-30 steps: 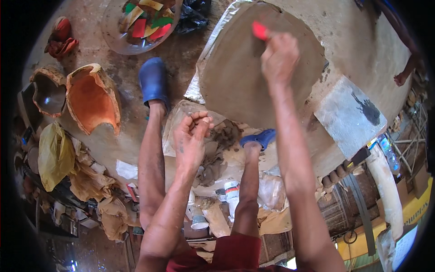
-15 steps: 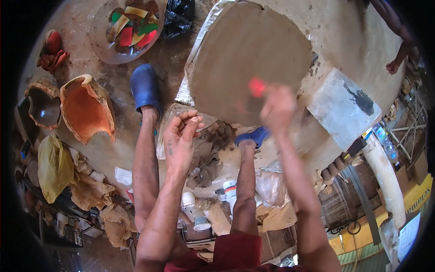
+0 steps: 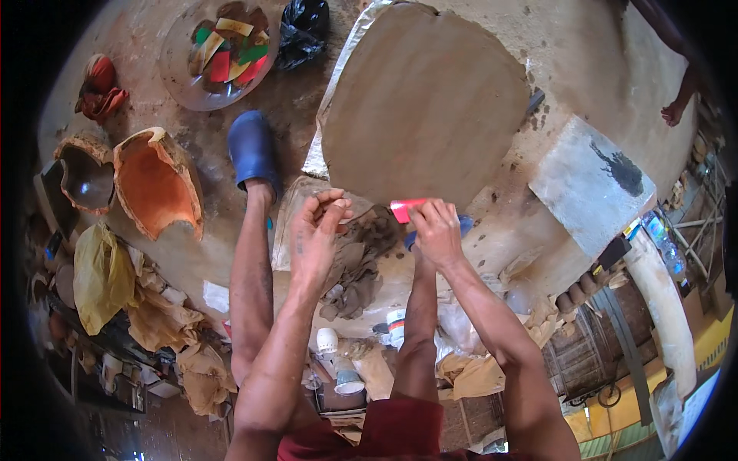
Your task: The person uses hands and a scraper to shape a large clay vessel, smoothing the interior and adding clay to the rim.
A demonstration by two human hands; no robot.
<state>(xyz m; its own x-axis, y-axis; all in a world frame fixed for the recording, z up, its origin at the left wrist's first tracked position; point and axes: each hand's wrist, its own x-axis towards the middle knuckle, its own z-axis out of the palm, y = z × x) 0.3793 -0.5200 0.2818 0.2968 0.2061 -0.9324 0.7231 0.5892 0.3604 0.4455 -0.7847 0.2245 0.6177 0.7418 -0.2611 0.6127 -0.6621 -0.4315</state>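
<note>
My right hand (image 3: 437, 234) pinches a flat red strip (image 3: 401, 209) just in front of a wide, smooth, grey-brown clay slab (image 3: 423, 107). The strip is held above the slab's near edge, apart from it as far as I can see. My left hand (image 3: 317, 234) is raised left of it, with its fingers curled and thumb pressed to them; whatever they pinch, if anything, is too small to name. The slab lies on a pale sheet (image 3: 314, 157), which shows along its left side. Beneath my left hand is a crumpled grey-brown cloth (image 3: 354, 280).
A clear bowl (image 3: 173, 77) with several coloured strips stands far left beside a black plastic bag (image 3: 304, 34). Two broken pot pieces (image 3: 154, 188) lie at left. A grey board (image 3: 576, 192) is at right. Another person's hand (image 3: 671, 115) shows far right. My feet flank the cloth.
My right hand has come down and left, drawing the red strip from over the slab to its near edge. My left hand has kept its curled pose.
</note>
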